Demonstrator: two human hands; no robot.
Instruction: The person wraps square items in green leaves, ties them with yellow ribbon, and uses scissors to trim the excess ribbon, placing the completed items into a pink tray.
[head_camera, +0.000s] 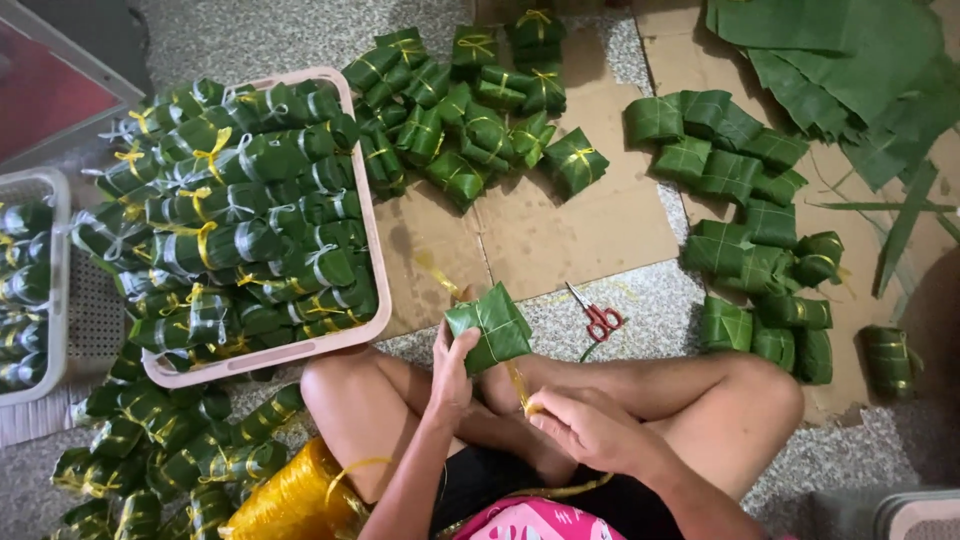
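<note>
Left hand (452, 372) fingers closed round a square leaf-wrapped parcel (489, 327), held upright just above the crossed legs; right hand (585, 428) fingers pinched shut on a yellow tie strip (518, 385) running down from the parcel. Red-handled scissors (600, 318) lie on the floor at 2 o'clock of the parcel, near it. Pink basket (366, 215) of tied parcels at 10 o'clock, loose wrapped pile (762, 235) at 2–3 o'clock on cardboard, yellow string roll (290, 495) at 7 o'clock.

Pink basket (362, 215) heaped with tied leaf parcels; red-handled scissors (600, 318) on floor – loose banana leaves (850, 60) top right, cardboard sheet (570, 235) beneath.
</note>
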